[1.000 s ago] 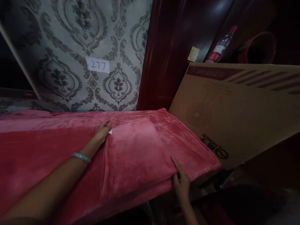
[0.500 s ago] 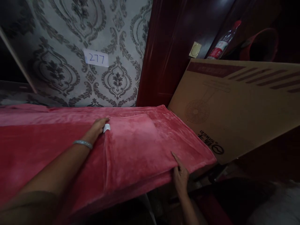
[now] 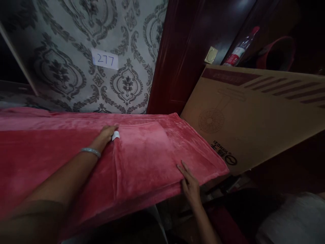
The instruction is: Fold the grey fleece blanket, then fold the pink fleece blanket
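A pink plush blanket (image 3: 144,159) lies spread over a long surface, with a folded section on top in the middle. My left hand (image 3: 108,133), with a bracelet on its wrist, is closed on the far left corner of that folded section. Beside its fingers a small white tag (image 3: 115,135) sticks out. At the near edge of the fold, my right hand (image 3: 189,181) rests with two fingers stretched out and apart on the plush. Its other fingers are partly hidden at the blanket's edge.
A large cardboard box (image 3: 238,118) stands at the right end of the blanket. Behind it are a plastic bottle (image 3: 238,51) with a red cap and a red rounded object (image 3: 261,61). Patterned wallpaper (image 3: 127,84) bears a paper (image 3: 104,59) marked 277.
My right hand has shifted slightly left along the near edge, and a second finger now stretches out on the fabric. My left hand stays at the corner. The view has tilted slightly.
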Demonstrator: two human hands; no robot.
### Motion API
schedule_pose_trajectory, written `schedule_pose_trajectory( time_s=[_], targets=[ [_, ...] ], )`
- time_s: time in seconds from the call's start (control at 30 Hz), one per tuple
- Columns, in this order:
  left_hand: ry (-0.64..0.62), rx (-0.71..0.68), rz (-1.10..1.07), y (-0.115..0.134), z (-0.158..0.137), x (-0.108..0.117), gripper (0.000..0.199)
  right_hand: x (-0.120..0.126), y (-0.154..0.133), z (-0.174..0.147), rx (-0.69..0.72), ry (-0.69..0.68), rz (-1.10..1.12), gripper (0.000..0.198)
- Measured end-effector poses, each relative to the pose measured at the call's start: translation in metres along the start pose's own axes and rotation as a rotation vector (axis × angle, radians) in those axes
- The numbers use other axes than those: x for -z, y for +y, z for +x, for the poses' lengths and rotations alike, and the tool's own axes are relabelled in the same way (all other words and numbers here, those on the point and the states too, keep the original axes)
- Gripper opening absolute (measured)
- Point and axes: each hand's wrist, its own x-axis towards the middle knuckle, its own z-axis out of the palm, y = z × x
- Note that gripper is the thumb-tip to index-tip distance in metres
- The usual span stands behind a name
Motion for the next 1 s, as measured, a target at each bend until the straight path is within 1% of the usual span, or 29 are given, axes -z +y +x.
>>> schedule_pose_trajectory(
  time_s=[0.07,0.1,0.17,0.2,0.23,0.27,0.33,0.37,0.4,0.43,0.5,0.57,0.6,0.67,0.73,0.83,1.0],
  targets=[
    [-0.014,-0.043,0.089,0.007,-0.003,0.003,0.017,0.013,-0.005,0.006,0.023,-0.046,0.018,0.049],
    [-0.008,-0.085,0.13,0.011,-0.006,0.004,0.018,0.02,-0.009,0.011,0.031,-0.053,0.028,0.048],
    [0.019,-0.193,0.191,0.02,-0.019,0.005,0.029,0.031,-0.019,0.027,0.031,-0.026,0.038,0.047],
    [0.012,-0.269,0.223,0.022,-0.029,0.004,0.037,0.034,-0.023,0.039,0.032,-0.006,0.037,0.047],
    [-0.029,-0.373,0.278,0.023,-0.042,0.003,0.043,0.034,-0.028,0.053,0.036,0.008,0.029,0.047],
    [-0.102,-0.489,0.348,0.022,-0.058,0.001,0.048,0.031,-0.033,0.07,0.05,0.004,0.016,0.047],
    [-0.363,-0.823,0.633,0.012,-0.092,-0.003,0.057,0.015,-0.045,0.108,0.089,-0.063,-0.025,0.049],
    [-0.489,-0.945,0.775,0.004,-0.108,-0.005,0.064,0.004,-0.051,0.128,0.097,-0.129,-0.059,0.051],
    [-0.567,-1.022,0.89,-0.005,-0.122,-0.006,0.072,-0.01,-0.059,0.146,0.098,-0.204,-0.105,0.054],
    [-0.601,-1.059,0.988,-0.015,-0.134,-0.006,0.077,-0.024,-0.066,0.163,0.078,-0.295,-0.17,0.056],
    [-0.591,-1.058,1.128,-0.037,-0.146,-0.002,0.086,-0.053,-0.081,0.185,0.009,-0.474,-0.311,0.059],
    [-0.544,-1.037,1.192,-0.057,-0.148,0.004,0.088,-0.078,-0.091,0.191,-0.038,-0.613,-0.42,0.063],
    [-0.524,-1.037,1.2,-0.065,-0.147,0.007,0.088,-0.089,-0.093,0.189,-0.049,-0.657,-0.456,0.063],
    [-0.49,-1.061,1.192,-0.077,-0.144,0.011,0.085,-0.104,-0.092,0.18,-0.055,-0.69,-0.494,0.063],
    [-0.466,-1.087,1.183,-0.082,-0.143,0.012,0.084,-0.112,-0.087,0.169,-0.056,-0.68,-0.502,0.062],
    [-0.459,-1.103,1.181,-0.083,-0.145,0.012,0.085,-0.114,-0.08,0.162,-0.048,-0.653,-0.489,0.062],
    [-0.444,-1.12,1.131,-0.083,-0.145,0.011,0.083,-0.114,-0.08,0.164,-0.051,-0.65,-0.477,0.062]
  ],
)
